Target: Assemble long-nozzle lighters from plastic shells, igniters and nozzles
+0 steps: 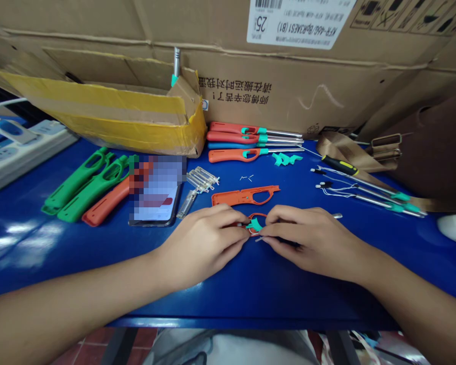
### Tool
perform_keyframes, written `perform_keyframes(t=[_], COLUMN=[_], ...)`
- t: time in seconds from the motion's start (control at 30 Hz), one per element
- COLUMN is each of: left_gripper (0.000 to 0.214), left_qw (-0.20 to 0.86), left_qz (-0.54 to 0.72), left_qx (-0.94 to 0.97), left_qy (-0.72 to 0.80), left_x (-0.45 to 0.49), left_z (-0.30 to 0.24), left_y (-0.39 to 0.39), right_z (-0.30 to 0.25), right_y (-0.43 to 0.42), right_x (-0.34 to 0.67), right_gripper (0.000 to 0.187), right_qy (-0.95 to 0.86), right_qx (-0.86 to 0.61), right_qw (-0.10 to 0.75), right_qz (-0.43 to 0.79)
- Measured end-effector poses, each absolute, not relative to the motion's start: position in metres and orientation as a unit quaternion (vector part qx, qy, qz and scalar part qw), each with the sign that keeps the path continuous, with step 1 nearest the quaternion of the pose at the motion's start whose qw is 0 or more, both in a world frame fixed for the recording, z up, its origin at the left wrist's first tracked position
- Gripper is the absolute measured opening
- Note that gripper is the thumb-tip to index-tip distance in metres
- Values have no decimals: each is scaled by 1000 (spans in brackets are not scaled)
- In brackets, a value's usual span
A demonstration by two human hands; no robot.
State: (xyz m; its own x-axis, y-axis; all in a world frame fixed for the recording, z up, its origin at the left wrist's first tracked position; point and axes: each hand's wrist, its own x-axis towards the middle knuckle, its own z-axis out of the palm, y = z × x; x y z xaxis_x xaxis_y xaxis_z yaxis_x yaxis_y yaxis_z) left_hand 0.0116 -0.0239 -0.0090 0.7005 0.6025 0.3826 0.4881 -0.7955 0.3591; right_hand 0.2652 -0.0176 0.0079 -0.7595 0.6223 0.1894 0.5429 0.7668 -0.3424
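My left hand (213,233) pinches the grip end of an orange lighter casing half, mostly covered by the fingers. Fingers of my right hand (307,235) close around its other end, by the finger loop. Between the fingertips a teal trigger (255,225) and a thin white wire sit in the casing. Past my right hand a metal tube tip (337,216) sticks out; the rest of it is hidden. Just beyond my hands lies a second orange casing half (247,195), and tiny white pins (246,178) are behind that.
Clear fuel tanks (203,179), a phone (157,192), green casings (91,185) lie left. Finished-looking lighters (235,155) and teal triggers (287,159) are behind. Right are a screwdriver (340,165) and wired metal tubes (372,200). A cardboard box (137,121) and power strip (30,147) stand back left.
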Motion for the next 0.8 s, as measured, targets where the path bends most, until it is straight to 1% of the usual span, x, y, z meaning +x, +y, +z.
perform_keyframes(t=[0.3,0.4,0.5,0.63,0.73,0.8], left_gripper=[17,17,17,15,24,33], left_qw=[120,124,126,115,68,-9], left_qz=[264,267,270,271,266,246], left_qx=[911,911,910,914,917,915], left_qy=[294,288,289,280,290,320], left_x=[12,12,12,10,4,-3], left_z=[-11,-12,-15,-12,5,23], left_y=[-23,-23,-24,-23,-17,-12], right_z=[12,13,13,12,12,12], right_y=[-19,-20,-19,-18,-17,-15], right_x=[264,264,264,264,265,266], right_gripper=[19,21,22,21,22,22], right_qy=[-928,-935,-939,-938,-936,-933], right_qx=[-323,-318,-310,-313,-320,-325], right_qw=[124,109,118,116,105,110], right_qz=[136,113,90,95,106,112])
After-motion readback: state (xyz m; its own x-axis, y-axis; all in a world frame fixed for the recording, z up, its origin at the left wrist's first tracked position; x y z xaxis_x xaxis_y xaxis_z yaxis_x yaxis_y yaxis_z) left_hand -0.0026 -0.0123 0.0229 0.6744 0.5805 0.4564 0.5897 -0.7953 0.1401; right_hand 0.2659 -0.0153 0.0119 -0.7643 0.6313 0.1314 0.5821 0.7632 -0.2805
